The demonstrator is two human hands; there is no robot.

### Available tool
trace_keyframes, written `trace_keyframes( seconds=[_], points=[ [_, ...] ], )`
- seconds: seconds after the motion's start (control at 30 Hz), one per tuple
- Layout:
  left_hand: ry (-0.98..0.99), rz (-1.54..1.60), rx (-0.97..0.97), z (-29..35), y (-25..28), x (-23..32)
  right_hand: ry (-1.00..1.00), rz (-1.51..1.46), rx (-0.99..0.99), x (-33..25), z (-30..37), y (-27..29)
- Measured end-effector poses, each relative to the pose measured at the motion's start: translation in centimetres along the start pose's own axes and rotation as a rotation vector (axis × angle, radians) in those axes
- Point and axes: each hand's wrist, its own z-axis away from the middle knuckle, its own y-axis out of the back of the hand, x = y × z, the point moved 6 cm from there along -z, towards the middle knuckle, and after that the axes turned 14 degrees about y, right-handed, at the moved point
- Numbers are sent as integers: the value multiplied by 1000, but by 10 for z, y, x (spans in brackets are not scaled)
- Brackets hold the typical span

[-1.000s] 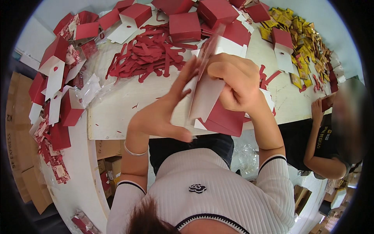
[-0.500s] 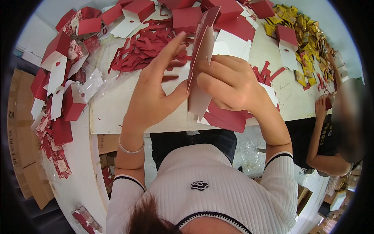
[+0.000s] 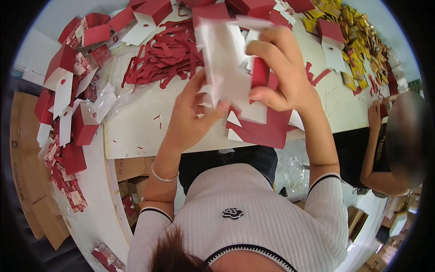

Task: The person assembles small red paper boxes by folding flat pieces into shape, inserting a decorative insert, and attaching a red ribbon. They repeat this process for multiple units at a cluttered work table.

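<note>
My left hand (image 3: 183, 115) grips the lower left part of a folding card box (image 3: 225, 68), its thumb in front and its fingers partly hidden behind. The box's white inner side is turned toward me, its edges smeared by motion. My right hand (image 3: 292, 72) is at the right side of the box, thumb and fingers curved apart; I cannot tell whether the fingertips touch it. Beneath the hands lie red and white card blanks (image 3: 267, 131) on the table. Beyond my left hand is a pile of red paper strips (image 3: 165, 56).
Red boxes with white flaps (image 3: 84, 122) crowd the left side, beside clear plastic film (image 3: 111, 99). Yellow packets (image 3: 358, 50) are heaped at the far right, near a standing red and white box (image 3: 333, 43). A co-worker's hand (image 3: 374, 115) is at the right table edge.
The box has turned from edge-on to showing its white inner side, and sits further left. My right hand has come off it, moved up and right, and spread its fingers.
</note>
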Motion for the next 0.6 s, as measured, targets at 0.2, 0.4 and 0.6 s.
trace_keyframes(
  seconds=[0.2,0.4,0.6],
  points=[
    [-549,-327,77,-11,35,64,58,-295,-19,13,-24,-20],
    [-590,-104,-158,-9,2,58,-117,-541,95,32,-31,-23],
    [-384,130,-94,-18,8,40,-583,-986,-205,40,-16,-37]
  ],
)
